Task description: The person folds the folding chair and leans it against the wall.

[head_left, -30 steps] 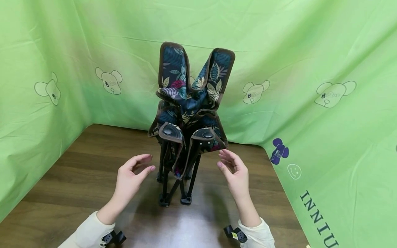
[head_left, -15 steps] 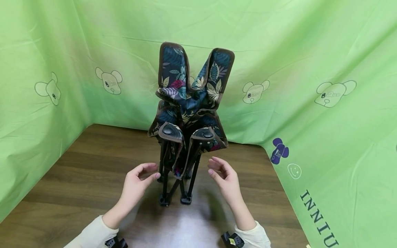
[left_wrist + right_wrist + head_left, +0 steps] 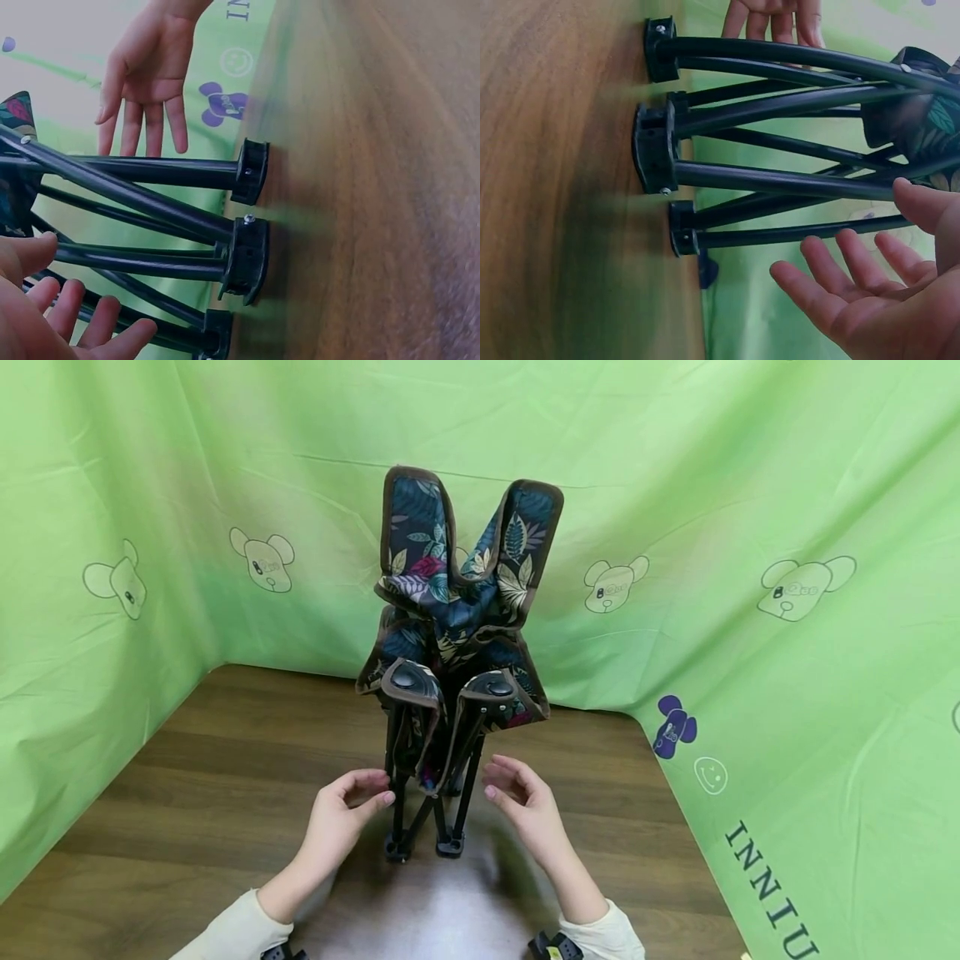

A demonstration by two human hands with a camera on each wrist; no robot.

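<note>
Hands frame a folded camping chair (image 3: 457,635) standing upright at frame center on the wooden floor (image 3: 225,777). My left hand (image 3: 341,814) and right hand (image 3: 525,806) sit just beside its black legs (image 3: 465,793), fingers loosely spread, holding nothing. Green cloth (image 3: 712,527) fills the background.

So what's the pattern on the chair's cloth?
The cloth is dark blue with leaves and pink flowers, edged in brown. The head view shows it best.

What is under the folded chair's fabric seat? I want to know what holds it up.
Under the leaf-print fabric, crossed black metal legs end in plastic feet on the wooden table. Fabric hides the upper joints.
</note>
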